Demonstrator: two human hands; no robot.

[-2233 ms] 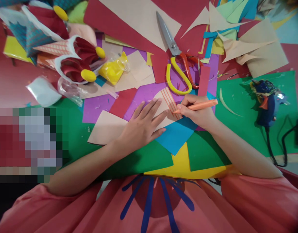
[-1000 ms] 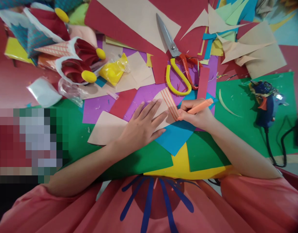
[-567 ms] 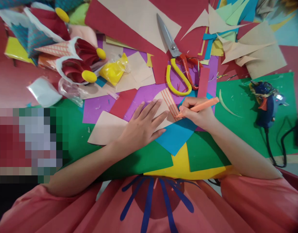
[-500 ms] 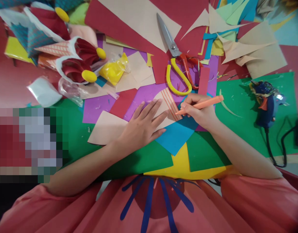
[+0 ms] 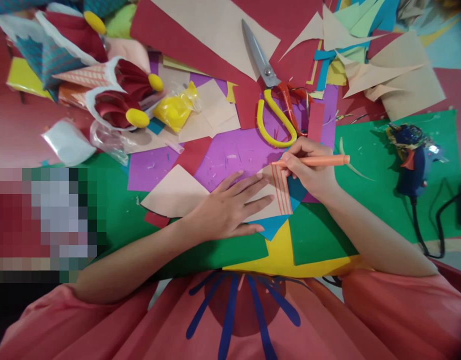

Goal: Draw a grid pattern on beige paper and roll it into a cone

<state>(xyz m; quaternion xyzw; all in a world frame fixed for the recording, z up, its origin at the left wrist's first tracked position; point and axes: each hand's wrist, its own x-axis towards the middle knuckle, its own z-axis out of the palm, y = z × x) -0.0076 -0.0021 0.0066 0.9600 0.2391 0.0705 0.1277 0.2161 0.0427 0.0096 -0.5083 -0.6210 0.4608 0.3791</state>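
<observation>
A cream paper piece with a curved left edge lies before me, its right end marked with several orange stripes. My left hand rests flat on it, fingers spread, pressing it down. In my right hand is an orange marker, pinched between thumb and fingers. The marker's tip touches the paper's upper edge, at the top of the stripes. Beneath the paper are a blue sheet and a purple sheet.
Scissors with yellow and red handles lie just beyond my right hand. At the right is a blue glue gun with a cord. Decorated paper cones sit at the upper left. Cream paper scraps spread across the upper right.
The striped paper has turned clockwise and shifted slightly right and nearer me, my left hand moving with it. The marker's tip has gone from the stripes' lower part to their upper end.
</observation>
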